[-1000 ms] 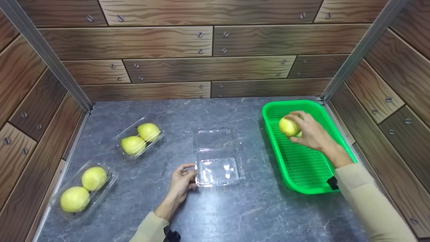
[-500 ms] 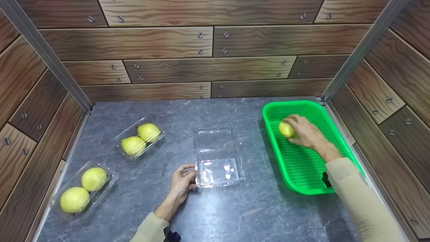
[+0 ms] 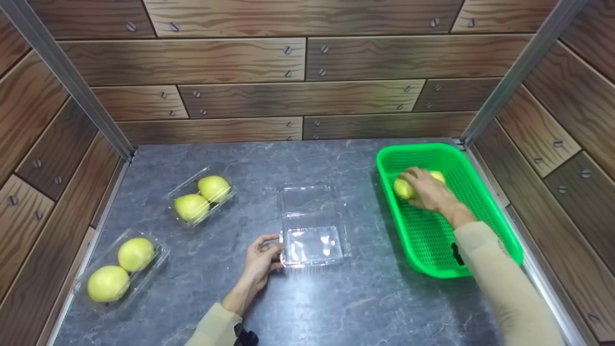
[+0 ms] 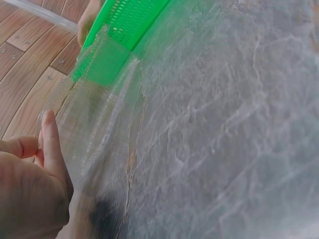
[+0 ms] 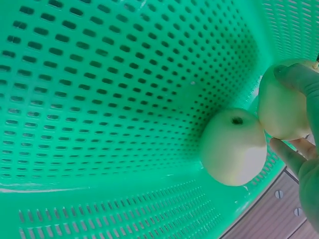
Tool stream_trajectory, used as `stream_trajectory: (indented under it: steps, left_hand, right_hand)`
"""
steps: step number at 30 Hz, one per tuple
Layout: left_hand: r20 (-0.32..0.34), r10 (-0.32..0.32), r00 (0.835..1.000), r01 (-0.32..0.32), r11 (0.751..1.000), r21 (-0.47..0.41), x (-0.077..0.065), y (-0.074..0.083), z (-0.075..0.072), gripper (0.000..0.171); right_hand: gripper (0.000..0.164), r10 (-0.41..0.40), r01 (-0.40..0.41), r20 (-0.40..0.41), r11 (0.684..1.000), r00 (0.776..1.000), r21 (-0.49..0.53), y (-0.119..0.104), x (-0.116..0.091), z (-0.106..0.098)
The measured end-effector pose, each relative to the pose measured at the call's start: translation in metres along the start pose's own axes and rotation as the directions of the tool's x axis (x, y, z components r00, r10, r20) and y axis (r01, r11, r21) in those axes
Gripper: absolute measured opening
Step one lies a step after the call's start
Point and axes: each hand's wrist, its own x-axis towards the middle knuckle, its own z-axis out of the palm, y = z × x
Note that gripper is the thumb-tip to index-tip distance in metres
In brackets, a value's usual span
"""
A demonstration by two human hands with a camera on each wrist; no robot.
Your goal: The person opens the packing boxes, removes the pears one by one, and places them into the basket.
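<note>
My right hand (image 3: 429, 191) reaches into the green plastic basket (image 3: 408, 250) at the right. Its fingers are curled round a yellow-green pear (image 5: 281, 102), which also shows in the head view. A second pear (image 5: 234, 149) lies against the held one inside the basket; part of it shows past the hand. At the middle of the table is a clear plastic clamshell box (image 3: 312, 245), its lid folded back away from me. My left hand (image 3: 262, 259) pinches the box's left edge between thumb and fingers. Close up, that edge (image 4: 75, 107) is see-through and hard to make out.
Two clear boxes stand at the left, each with two pears: one farther back (image 3: 223, 202), one nearer (image 3: 153, 264). The grey marbled table (image 3: 336, 312) is enclosed at the back and sides by wood-patterned walls (image 3: 240, 98) with metal corner posts.
My right hand has shifted left and lower in the basket, still gripping a pear. The second pear has come into sight beyond the hand. My left hand and the box stay in place.
</note>
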Motion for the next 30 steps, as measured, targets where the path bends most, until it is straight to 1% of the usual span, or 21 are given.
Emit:
stream_trajectory:
  steps: [6, 14, 26, 30]
  left_hand:
    - [0.007, -0.003, 1.0, 0.003, 1.0, 0.012, 0.0, 0.0, 0.0, 0.034]
    - [0.002, -0.002, 1.0, 0.002, 1.0, 0.02, 0.001, 0.0, 0.001, 0.034]
    - [0.007, -0.001, 1.0, 0.002, 1.0, -0.011, 0.002, -0.001, 0.001, 0.032]
    - [0.004, 0.002, 1.0, -0.002, 1.0, -0.005, 0.002, -0.001, 0.001, 0.033]
  right_hand:
    - [0.075, -0.021, 0.021, 0.019, 0.999, 1.0, -0.033, -0.001, 0.003, 0.007]
    - [0.075, -0.035, 0.036, 0.027, 0.999, 0.999, -0.034, -0.002, 0.007, 0.01]
    - [0.076, -0.003, 0.003, 0.062, 1.0, 0.998, -0.013, -0.003, 0.011, 0.013]
    - [0.075, -0.006, 0.006, 0.054, 1.0, 0.999, -0.012, -0.002, 0.011, 0.012]
